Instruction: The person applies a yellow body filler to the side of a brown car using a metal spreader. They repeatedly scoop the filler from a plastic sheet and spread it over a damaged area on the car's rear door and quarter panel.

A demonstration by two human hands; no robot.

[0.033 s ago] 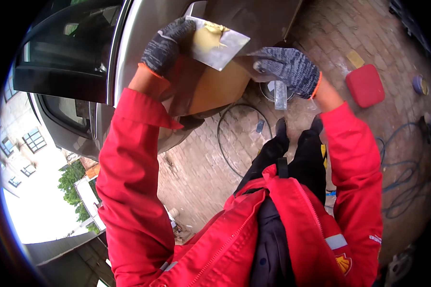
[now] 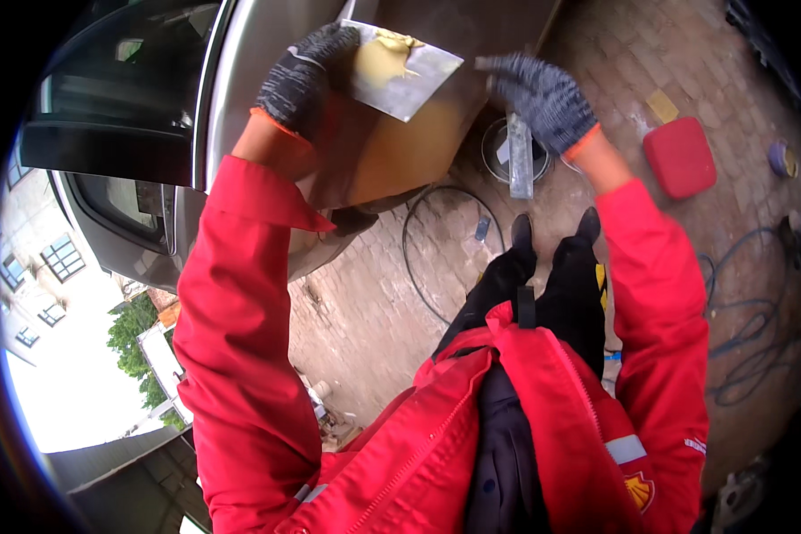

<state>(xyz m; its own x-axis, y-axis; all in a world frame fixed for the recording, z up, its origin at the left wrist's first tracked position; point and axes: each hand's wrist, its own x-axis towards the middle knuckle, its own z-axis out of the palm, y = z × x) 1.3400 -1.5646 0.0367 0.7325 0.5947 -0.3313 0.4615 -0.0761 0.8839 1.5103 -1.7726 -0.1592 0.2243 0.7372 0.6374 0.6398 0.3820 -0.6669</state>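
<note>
My left hand (image 2: 304, 78), in a dark grey knit glove, grips the left edge of a flat, pale rectangular plate (image 2: 427, 73). A lump of yellow filler putty (image 2: 383, 59) lies spread on it. The plate is held just in front of the brown car body panel (image 2: 472, 31). Below it, the panel bears a wide yellowish-tan patch (image 2: 409, 151). My right hand (image 2: 543, 100), gloved alike, is raised a little right of the plate and apart from it. Motion smears its fingers, so whether they hold a thin tool cannot be made out.
An open car door (image 2: 116, 125) stands at left. Under my right hand is a round tin (image 2: 491, 160) with a long clear-grey bar (image 2: 521, 165) across it. A red cushion-like block (image 2: 679, 158), a tape roll (image 2: 782, 159) and looped hoses (image 2: 407, 258) lie on the brick paving.
My right hand has drawn away from the plate's corner, upward and slightly right; the brownish blur by its fingertips no longer shows. My left hand and the plate have shifted slightly up.
</note>
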